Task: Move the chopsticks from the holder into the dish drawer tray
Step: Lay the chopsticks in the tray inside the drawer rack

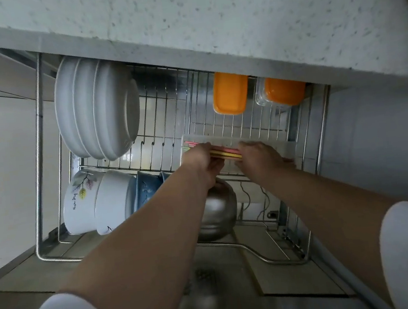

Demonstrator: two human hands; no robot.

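Observation:
A pale translucent tray (290, 149) lies across the wire rack of the pulled-out dish drawer (37, 156), at its right middle. A bundle of pink and yellow chopsticks (225, 152) lies lengthwise over the tray. My left hand (205, 161) grips the bundle's left part and my right hand (261, 159) covers its right part. Coloured chopstick ends (190, 145) show at the tray's left end. The holder is not in view.
White plates (97, 110) stand upright at the back left. White bowls (95, 203) and blue bowls (146, 188) sit at the front left. A steel bowl (218, 208) lies under my left wrist. Two orange-lidded boxes (229, 92) stand at the back. The countertop (209, 23) overhangs the drawer.

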